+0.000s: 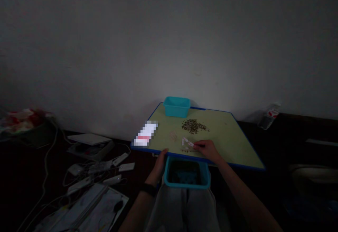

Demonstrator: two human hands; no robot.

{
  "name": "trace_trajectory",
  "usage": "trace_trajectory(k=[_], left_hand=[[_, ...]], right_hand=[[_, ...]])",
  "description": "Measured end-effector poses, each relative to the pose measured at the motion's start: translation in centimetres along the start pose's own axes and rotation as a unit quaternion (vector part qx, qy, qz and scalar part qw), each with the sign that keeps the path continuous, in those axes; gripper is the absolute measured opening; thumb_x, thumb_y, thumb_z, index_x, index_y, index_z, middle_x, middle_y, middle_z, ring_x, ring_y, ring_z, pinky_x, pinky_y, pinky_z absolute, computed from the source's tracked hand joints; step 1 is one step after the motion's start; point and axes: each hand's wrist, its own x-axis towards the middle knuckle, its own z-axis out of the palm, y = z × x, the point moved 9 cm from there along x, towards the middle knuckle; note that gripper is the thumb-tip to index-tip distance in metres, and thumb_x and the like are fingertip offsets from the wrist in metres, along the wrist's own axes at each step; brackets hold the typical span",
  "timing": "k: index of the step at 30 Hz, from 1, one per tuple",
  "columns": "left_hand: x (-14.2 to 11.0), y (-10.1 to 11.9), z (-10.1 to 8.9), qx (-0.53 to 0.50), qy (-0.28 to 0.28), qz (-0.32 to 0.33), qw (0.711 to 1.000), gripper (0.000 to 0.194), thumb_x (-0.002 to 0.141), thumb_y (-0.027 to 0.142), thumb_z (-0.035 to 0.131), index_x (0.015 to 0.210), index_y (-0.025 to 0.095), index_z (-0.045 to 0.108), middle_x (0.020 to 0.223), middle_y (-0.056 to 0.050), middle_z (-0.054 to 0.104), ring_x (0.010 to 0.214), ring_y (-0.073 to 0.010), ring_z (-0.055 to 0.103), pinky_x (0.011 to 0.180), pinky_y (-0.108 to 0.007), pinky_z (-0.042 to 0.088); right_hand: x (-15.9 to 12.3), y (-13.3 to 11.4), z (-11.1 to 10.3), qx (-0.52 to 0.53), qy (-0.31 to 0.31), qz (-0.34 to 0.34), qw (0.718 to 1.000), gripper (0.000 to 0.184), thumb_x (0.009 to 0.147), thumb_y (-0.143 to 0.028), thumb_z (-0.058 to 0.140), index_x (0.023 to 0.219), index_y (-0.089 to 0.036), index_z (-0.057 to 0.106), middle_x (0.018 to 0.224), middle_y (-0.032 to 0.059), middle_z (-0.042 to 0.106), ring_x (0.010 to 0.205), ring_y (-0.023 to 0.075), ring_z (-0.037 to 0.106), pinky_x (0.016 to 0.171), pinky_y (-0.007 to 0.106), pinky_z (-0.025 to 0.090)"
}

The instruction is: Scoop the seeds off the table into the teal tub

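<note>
My right hand point(207, 148) pinches a small flat clear piece with pale pink-and-white edges point(187, 142) against the light yellow board point(224, 126). A few dark grains point(186, 151) lie by its lower edge. Farther back is a loose pile of small dark grains point(194, 126), and to the left a smaller pale heap point(173, 135). My left hand point(159, 164) grips the board's blue front edge, thumb on top, its other fingers mostly hidden. Between my hands, a turquoise tub point(167, 179) rests on my lap under that edge; its inside is dark.
Another turquoise tub point(176, 111) stands at the board's back. A lit, blurred-out screen point(145, 133) lies at its left. Power strips and cables point(100, 166) clutter the left side, with papers point(92, 203) below. At the right leans a plastic bottle point(269, 116).
</note>
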Motion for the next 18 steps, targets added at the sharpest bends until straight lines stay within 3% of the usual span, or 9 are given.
trace_trajectory(k=[8, 18], left_hand=[[0.3, -0.2, -0.2, 0.004, -0.023, 0.013, 1.0, 0.042, 0.091, 0.045, 0.063, 0.123, 0.019, 0.068, 0.129, -0.009, 0.075, 0.127, -0.0269, 0.064, 0.12, -0.045, 0.038], [0.1, -0.2, 0.1, -0.013, -0.012, -0.01, 1.0, 0.037, 0.092, 0.041, 0.061, 0.12, 0.018, 0.069, 0.124, -0.009, 0.077, 0.116, -0.0258, 0.07, 0.116, -0.046, 0.043]], right_hand=[[-1.7, -0.9, 0.1, 0.026, -0.003, 0.006, 1.0, 0.022, 0.083, -0.036, 0.067, 0.091, -0.024, 0.083, 0.086, 0.0039, 0.081, 0.077, 0.024, 0.073, 0.071, 0.032, 0.055], [-2.2, -0.6, 0.2, 0.043, 0.001, 0.02, 0.999, 0.025, 0.082, -0.039, 0.068, 0.09, -0.02, 0.083, 0.084, 0.0059, 0.08, 0.075, 0.0233, 0.073, 0.07, 0.032, 0.055]])
